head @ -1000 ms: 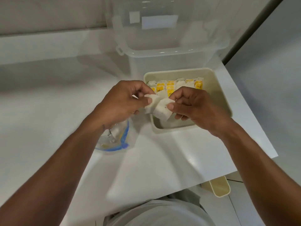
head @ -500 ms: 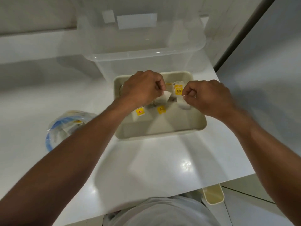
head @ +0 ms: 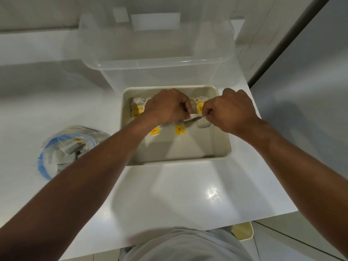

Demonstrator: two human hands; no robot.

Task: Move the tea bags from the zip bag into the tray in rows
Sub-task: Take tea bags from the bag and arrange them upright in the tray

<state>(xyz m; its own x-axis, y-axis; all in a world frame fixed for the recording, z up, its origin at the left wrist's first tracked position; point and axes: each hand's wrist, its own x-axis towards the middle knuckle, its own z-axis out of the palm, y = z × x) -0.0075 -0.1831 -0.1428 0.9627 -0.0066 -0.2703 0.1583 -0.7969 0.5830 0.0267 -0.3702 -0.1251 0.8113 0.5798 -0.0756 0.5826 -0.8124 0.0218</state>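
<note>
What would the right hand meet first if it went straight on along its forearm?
Probably the left hand, whose fingers sit almost against the right hand over the tray. The upright tea bags in the back row are just behind; depth is unclear, so it could brush those first.

Light is soft, cool and rather dim, apparently from overhead. One small hard glare spot sits on the bench point(head: 131, 204) at 5 o'clock. My forearms throw broad, soft-edged shadows on the bench at 6 o'clock, and overlapping wedge shadows cross the tray point(head: 228, 146) floor. Motion blur noted: the tray's near rim, the zip bag point(head: 62, 149) at 9 o'clock and the tea bag point(head: 190, 117) between my left hand point(head: 167, 106) and right hand point(head: 231, 112) are smeared. Print on the yellow tags point(head: 179, 129) is unreadable. Wide-angle bowing bends the bench edges, worst toward the corners.
</note>
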